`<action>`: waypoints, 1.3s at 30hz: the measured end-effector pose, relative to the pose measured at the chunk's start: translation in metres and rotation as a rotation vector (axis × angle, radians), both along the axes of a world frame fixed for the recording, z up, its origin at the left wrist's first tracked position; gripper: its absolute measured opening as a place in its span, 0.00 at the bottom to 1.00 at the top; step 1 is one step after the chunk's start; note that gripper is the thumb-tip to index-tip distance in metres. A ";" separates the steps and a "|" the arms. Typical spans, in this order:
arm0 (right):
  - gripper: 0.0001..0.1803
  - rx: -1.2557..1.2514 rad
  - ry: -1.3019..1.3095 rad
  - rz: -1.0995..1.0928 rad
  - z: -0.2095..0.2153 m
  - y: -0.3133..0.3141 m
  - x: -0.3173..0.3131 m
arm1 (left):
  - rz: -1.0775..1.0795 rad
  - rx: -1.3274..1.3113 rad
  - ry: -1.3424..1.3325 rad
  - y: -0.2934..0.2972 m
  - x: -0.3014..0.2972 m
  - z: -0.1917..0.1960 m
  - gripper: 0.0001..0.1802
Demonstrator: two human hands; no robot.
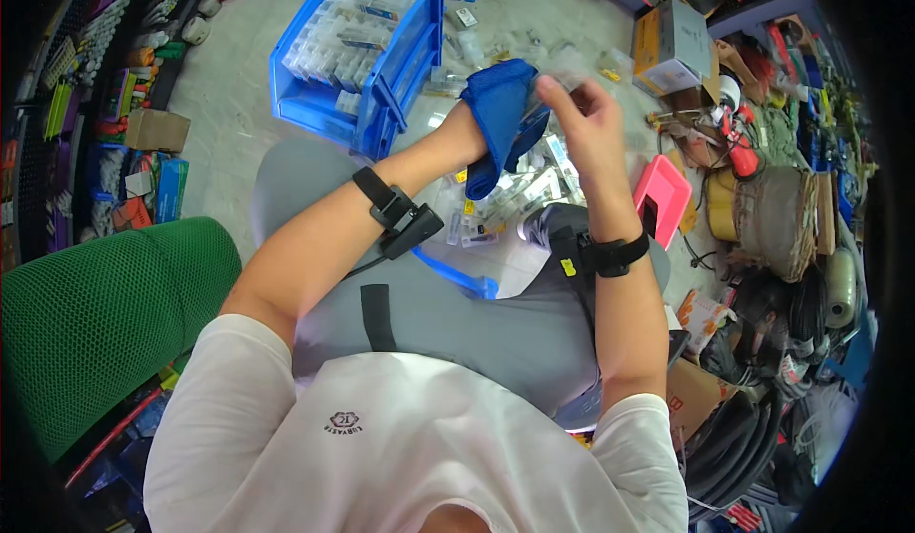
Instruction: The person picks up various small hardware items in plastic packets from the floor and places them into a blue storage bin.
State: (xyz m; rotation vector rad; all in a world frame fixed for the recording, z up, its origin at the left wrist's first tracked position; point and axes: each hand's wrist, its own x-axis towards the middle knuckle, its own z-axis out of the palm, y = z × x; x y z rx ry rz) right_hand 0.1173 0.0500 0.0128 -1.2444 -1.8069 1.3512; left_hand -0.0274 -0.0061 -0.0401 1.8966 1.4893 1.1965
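A blue cloth point(498, 123) is draped over my left hand point(474, 131), hiding its fingers; the hand grips the cloth. To its right, my right hand point(593, 125) is raised with thumb and fingers bent together. A clear plastic piece point(545, 104), partly hidden, lies between the cloth and my right fingertips, pinched by them; its exact kind is unclear. Below both hands, many small clear packages point(534, 190) are strewn over the floor. The blue bin point(389, 118), filled with rows of clear plastic boxes point(355, 18), stands to the left of the cloth.
A pink tray point(667, 190) lies right of my right wrist. Behind it are a grey-and-yellow carton point(673, 49), a large wrapped roll point(774, 218) and coiled black cable point(739, 457). A green mesh roll point(124, 314) stands at left, below stocked shelves. My grey-clad knees flank the packages.
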 end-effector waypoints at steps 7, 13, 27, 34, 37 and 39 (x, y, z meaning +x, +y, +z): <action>0.19 -0.099 0.622 0.055 0.001 0.023 0.029 | -0.078 -0.236 -0.700 0.012 -0.019 0.007 0.11; 0.24 -0.202 0.616 0.269 0.011 -0.008 0.006 | -0.079 -0.076 -0.803 0.000 -0.017 0.020 0.17; 0.18 0.094 0.313 0.159 -0.013 -0.012 -0.012 | 0.072 0.090 -0.151 0.000 -0.012 0.020 0.25; 0.20 0.077 0.192 0.205 -0.011 -0.009 -0.003 | 0.075 0.104 -0.076 0.001 -0.016 0.006 0.23; 0.21 0.073 0.202 0.156 -0.009 -0.012 -0.003 | 0.069 0.076 -0.112 0.001 -0.017 0.020 0.22; 0.21 0.045 0.404 0.072 -0.009 -0.011 -0.003 | -0.047 -0.114 -0.394 0.006 -0.018 0.024 0.21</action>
